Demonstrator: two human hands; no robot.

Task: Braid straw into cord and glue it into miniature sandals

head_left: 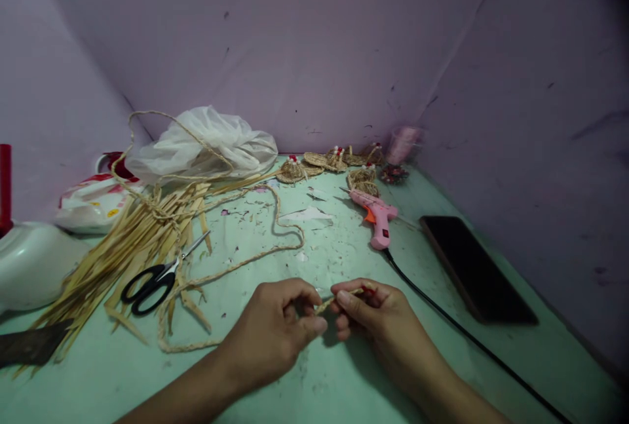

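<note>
Near the front of the green table, my left hand [275, 329] and my right hand [376, 316] pinch a short stretch of braided straw cord [323, 307] between them. A small red bit shows by my right fingers; what it is I cannot make out. From behind my left forearm the long braided cord [236, 263] loops back over the table to the pile of dry straw strips [130, 234]. Black-handled scissors [154, 283] lie on the left, their blades partly open, against the strips. Beyond my right hand rests a pink glue gun [376, 211], its nozzle pointing left.
Several woven straw pieces with red and white beads [293, 168] line the back edge. A white plastic bag [211, 142] sits behind the strips, and a dark blade [34, 343] lies front left. The glue gun's black cable [457, 322] runs past a phone [474, 267] on the right.
</note>
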